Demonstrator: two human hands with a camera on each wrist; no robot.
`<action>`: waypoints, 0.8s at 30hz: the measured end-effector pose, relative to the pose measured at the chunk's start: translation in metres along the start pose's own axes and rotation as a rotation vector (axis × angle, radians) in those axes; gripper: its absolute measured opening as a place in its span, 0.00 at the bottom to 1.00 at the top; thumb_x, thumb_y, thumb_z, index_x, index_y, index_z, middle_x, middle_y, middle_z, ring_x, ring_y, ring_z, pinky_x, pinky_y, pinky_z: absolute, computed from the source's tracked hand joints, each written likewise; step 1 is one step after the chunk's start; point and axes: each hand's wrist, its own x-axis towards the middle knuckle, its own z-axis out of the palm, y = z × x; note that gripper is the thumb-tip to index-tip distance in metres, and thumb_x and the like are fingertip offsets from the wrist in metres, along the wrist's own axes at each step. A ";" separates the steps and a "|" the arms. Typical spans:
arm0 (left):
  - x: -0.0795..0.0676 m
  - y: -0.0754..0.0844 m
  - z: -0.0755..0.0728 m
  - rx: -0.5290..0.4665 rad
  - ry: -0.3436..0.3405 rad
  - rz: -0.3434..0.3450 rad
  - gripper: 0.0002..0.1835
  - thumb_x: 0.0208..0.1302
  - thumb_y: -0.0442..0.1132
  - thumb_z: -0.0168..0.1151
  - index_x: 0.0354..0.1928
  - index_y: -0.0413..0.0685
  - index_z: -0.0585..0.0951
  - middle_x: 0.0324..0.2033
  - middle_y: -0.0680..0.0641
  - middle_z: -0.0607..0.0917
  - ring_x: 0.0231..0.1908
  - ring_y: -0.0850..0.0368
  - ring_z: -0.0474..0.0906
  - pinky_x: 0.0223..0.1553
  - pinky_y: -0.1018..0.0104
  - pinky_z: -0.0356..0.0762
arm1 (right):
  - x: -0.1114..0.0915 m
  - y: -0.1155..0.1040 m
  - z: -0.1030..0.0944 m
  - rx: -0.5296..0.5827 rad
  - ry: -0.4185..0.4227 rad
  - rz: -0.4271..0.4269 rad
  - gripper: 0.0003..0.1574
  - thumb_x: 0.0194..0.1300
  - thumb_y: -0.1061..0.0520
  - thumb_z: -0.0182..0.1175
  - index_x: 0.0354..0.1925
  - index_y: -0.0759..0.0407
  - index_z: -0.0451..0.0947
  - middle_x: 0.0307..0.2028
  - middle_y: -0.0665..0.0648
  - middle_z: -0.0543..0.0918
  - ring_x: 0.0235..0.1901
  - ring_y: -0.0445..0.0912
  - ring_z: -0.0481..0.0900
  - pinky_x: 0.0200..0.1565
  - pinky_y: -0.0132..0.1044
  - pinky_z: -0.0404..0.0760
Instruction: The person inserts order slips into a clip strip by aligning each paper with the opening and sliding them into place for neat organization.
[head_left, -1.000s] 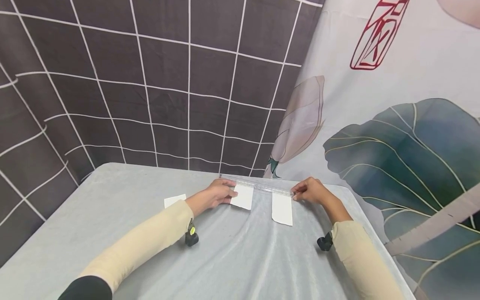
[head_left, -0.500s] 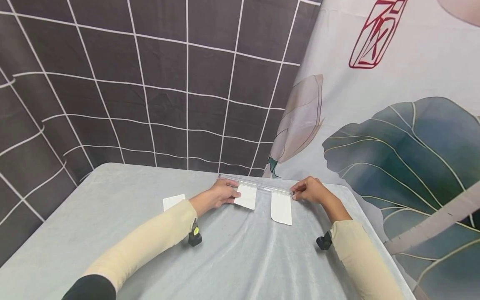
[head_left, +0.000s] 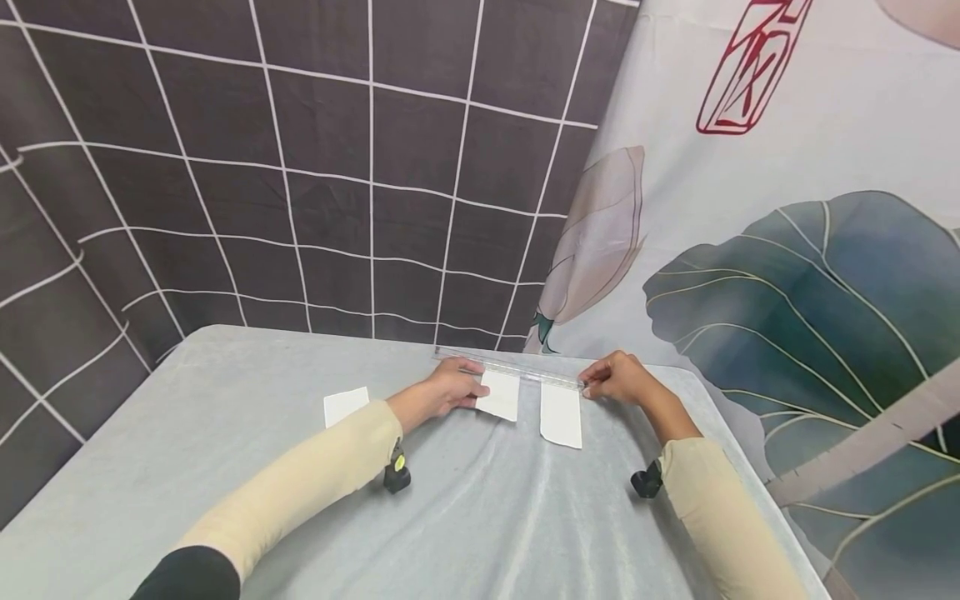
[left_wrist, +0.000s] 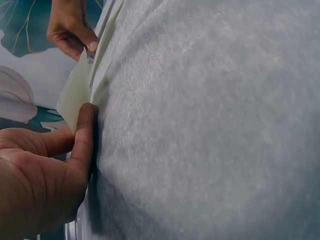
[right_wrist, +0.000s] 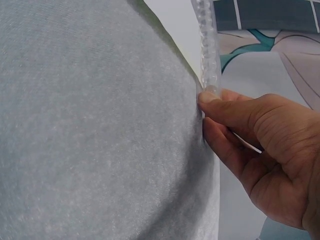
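My left hand (head_left: 450,387) pinches a small white paper card (head_left: 501,397) between thumb and fingers; in the left wrist view the card (left_wrist: 76,96) stands tilted up off the cloth. Along the table's far side runs a clear ridged plastic strip (head_left: 534,372), its left part behind the left hand. My right hand (head_left: 619,377) pinches the strip's right end, thumb on top in the right wrist view. A second white card (head_left: 561,418) hangs toward me from the strip near the right hand, its top edge at the strip (right_wrist: 210,55).
A third white paper piece (head_left: 346,405) lies to the left, partly behind the left sleeve (head_left: 300,467). Grey cloth with soft folds covers the table (head_left: 480,517). A dark gridded curtain (head_left: 330,208) and a white floral curtain (head_left: 787,317) hang close behind.
My left hand has moved slightly right along the strip with its card, narrowing the gap to the second card. The right hand keeps its hold on the strip's end.
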 end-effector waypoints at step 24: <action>0.002 0.002 0.022 0.003 -0.041 -0.007 0.28 0.71 0.20 0.69 0.72 0.30 0.77 0.54 0.35 0.85 0.47 0.49 0.89 0.58 0.55 0.98 | 0.000 0.001 0.001 0.020 0.005 0.008 0.15 0.63 0.63 0.83 0.49 0.62 0.95 0.38 0.56 0.97 0.37 0.43 0.85 0.37 0.31 0.83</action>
